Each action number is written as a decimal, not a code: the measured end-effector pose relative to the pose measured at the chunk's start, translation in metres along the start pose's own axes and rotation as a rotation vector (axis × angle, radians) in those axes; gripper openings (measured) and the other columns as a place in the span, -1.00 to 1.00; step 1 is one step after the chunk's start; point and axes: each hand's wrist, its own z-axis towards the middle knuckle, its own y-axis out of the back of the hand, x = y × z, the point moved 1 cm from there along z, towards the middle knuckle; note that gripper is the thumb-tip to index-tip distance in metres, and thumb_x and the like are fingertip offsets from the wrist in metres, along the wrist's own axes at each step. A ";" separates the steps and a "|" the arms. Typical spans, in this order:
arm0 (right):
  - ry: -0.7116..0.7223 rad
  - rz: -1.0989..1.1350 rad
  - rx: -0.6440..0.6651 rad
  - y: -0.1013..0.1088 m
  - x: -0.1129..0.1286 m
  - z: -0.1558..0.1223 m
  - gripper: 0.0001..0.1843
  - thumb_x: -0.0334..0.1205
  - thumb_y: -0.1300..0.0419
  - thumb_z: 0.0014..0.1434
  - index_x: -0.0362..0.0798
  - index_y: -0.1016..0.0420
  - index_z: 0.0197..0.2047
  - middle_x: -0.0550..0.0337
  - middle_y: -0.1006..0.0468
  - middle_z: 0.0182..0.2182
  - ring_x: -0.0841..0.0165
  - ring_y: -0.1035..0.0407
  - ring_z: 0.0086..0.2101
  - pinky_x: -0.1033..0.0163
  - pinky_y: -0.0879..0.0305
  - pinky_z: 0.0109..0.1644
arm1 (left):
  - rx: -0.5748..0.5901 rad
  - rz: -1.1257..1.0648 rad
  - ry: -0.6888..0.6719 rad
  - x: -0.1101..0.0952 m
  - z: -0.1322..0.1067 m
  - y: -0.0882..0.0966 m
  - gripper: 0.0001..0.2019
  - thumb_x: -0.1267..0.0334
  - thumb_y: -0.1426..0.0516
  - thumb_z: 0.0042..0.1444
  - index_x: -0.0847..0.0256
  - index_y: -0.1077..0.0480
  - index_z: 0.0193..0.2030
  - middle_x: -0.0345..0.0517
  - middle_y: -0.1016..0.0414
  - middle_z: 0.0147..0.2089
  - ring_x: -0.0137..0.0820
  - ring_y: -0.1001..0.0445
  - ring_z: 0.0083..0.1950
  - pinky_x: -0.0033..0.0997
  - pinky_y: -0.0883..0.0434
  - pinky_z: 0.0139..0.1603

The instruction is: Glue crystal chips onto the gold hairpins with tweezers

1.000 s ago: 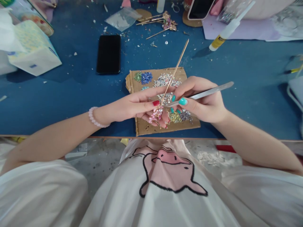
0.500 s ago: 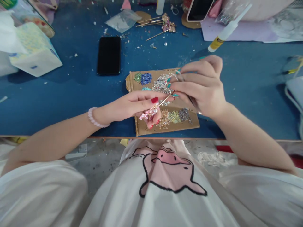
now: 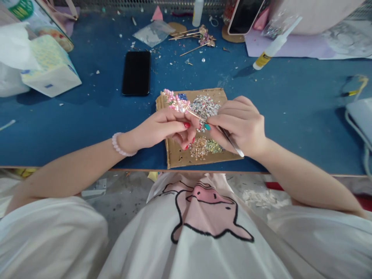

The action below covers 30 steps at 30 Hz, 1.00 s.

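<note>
Gold-coloured metal forms the thin straight stem [image 3: 198, 117] at the centre of my head view. Its far-left end carries a pink, pearly flower-like cluster [image 3: 176, 102]. Position: above the brown cardboard sheet [image 3: 177, 158], between both hands.

Left hand [image 3: 158, 130]: fingers curled, index finger beside the stem next to the cluster, presumably to support it without pressing the ornament. I cannot tell whether the thumb clamps.

Right hand [image 3: 240, 126]: thumb and index finger appear to pinch the stem's near-right end. The other fingers are folded with the silver metal tweezers [image 3: 234, 145], one end pointing near right; I judge this leaves the tool available while the fingertips steady the stem.

Cardboard layout: small silvery chips [image 3: 205, 104] at the far side; orange-toned chips [image 3: 199, 148] and yellow-green chips [image 3: 214, 146] at the near side. Separate heaps likely prevent mixing. On the blue surface [image 3: 302, 116], the white bottle with a yellow label [image 3: 270, 50] stands far right, apart from the hands.
</note>
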 end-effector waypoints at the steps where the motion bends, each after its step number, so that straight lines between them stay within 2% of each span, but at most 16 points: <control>1: -0.009 -0.001 0.017 0.000 0.001 0.000 -0.84 -0.26 -0.13 0.33 0.05 -0.43 -0.33 0.33 -0.38 -0.54 0.38 -0.29 -0.43 0.16 -0.10 -0.29 | -0.003 0.046 -0.020 0.000 0.000 -0.001 -0.89 0.29 -0.17 0.30 0.23 -0.53 -0.16 -0.15 -0.59 -0.33 -0.52 -0.57 -0.39 -0.59 -0.59 -0.36; 5: -0.017 0.020 0.018 0.001 0.006 0.000 -0.85 -0.29 -0.14 0.31 0.04 -0.45 -0.33 0.32 -0.38 -0.55 0.38 -0.24 -0.45 0.17 -0.09 -0.32 | -0.047 0.190 -0.088 0.000 0.000 -0.005 -0.62 -0.01 -0.16 0.35 0.26 -0.50 -0.33 -0.14 -0.55 -0.41 -0.56 -0.54 -0.46 -0.63 -0.56 -0.39; 7: -0.025 0.025 0.023 0.002 0.009 0.001 -0.82 -0.31 -0.12 0.31 0.02 -0.44 -0.35 0.31 -0.39 -0.56 0.39 -0.24 -0.46 0.18 -0.10 -0.33 | -0.115 0.204 -0.126 0.000 0.000 -0.005 -0.62 -0.05 -0.17 0.33 0.25 -0.50 -0.32 -0.19 -0.52 -0.47 -0.58 -0.50 -0.52 -0.66 -0.51 -0.47; 11: -0.045 0.012 0.073 0.001 0.015 0.003 -0.75 -0.29 -0.09 0.33 0.02 -0.44 -0.41 0.31 -0.39 -0.59 0.40 -0.24 -0.49 0.19 -0.08 -0.35 | -0.222 0.265 -0.170 0.000 -0.002 -0.006 -0.70 0.00 -0.24 0.28 0.23 -0.54 -0.23 -0.23 -0.51 -0.50 -0.58 -0.47 -0.56 -0.65 -0.49 -0.51; 14: -0.027 0.020 0.060 0.000 0.017 0.004 -0.73 -0.28 -0.11 0.33 0.02 -0.42 -0.43 0.32 -0.38 -0.60 0.42 -0.21 -0.50 0.21 -0.07 -0.37 | -0.210 0.318 -0.188 0.000 -0.003 -0.007 -0.68 0.01 -0.23 0.29 0.24 -0.56 -0.30 -0.19 -0.55 -0.48 -0.56 -0.49 -0.53 -0.60 -0.52 -0.47; 18: 0.010 0.048 0.026 0.000 0.017 0.004 -0.76 -0.27 -0.12 0.34 0.01 -0.42 -0.40 0.32 -0.40 -0.58 0.42 -0.21 -0.50 0.22 -0.08 -0.37 | -0.199 0.314 -0.211 0.000 -0.004 -0.009 -0.68 0.01 -0.20 0.31 0.22 -0.59 -0.28 -0.18 -0.58 -0.46 -0.53 -0.52 -0.50 -0.58 -0.54 -0.46; 22: 0.034 0.086 -0.001 0.002 0.015 0.004 -0.84 -0.29 -0.10 0.35 0.00 -0.48 -0.27 0.28 -0.42 -0.55 0.39 -0.26 -0.50 0.19 -0.10 -0.38 | -0.199 0.311 -0.224 -0.001 -0.005 -0.010 -0.70 0.04 -0.20 0.32 0.24 -0.60 -0.25 -0.15 -0.63 -0.40 -0.52 -0.56 -0.47 -0.59 -0.56 -0.42; 25: 0.022 0.138 -0.045 0.004 0.014 0.001 -0.80 -0.27 -0.04 0.37 0.03 -0.49 -0.07 0.27 -0.44 -0.53 0.33 -0.32 -0.48 0.16 -0.17 -0.37 | -0.204 0.299 -0.221 -0.001 -0.006 -0.011 -0.72 0.07 -0.21 0.32 0.25 -0.61 -0.21 -0.11 -0.67 -0.34 -0.52 -0.60 -0.44 -0.58 -0.58 -0.36; 27: -0.012 0.177 -0.078 0.006 0.013 -0.001 -0.75 -0.23 -0.01 0.39 0.07 -0.45 0.04 0.27 -0.44 -0.54 0.31 -0.32 -0.49 0.12 -0.22 -0.36 | -0.203 0.313 -0.212 -0.001 -0.007 -0.012 -0.73 0.09 -0.20 0.32 0.25 -0.62 -0.21 -0.11 -0.67 -0.37 -0.50 -0.61 -0.43 -0.57 -0.59 -0.34; 30: -0.053 0.284 -0.039 0.007 0.012 -0.004 -0.73 -0.08 -0.02 0.43 0.08 -0.45 0.06 0.18 -0.52 -0.48 0.28 -0.38 -0.45 0.08 -0.36 -0.26 | -0.204 0.368 -0.244 -0.001 -0.008 -0.012 -0.78 0.16 -0.19 0.33 0.21 -0.63 -0.17 -0.13 -0.69 -0.34 -0.48 -0.64 -0.40 -0.57 -0.61 -0.30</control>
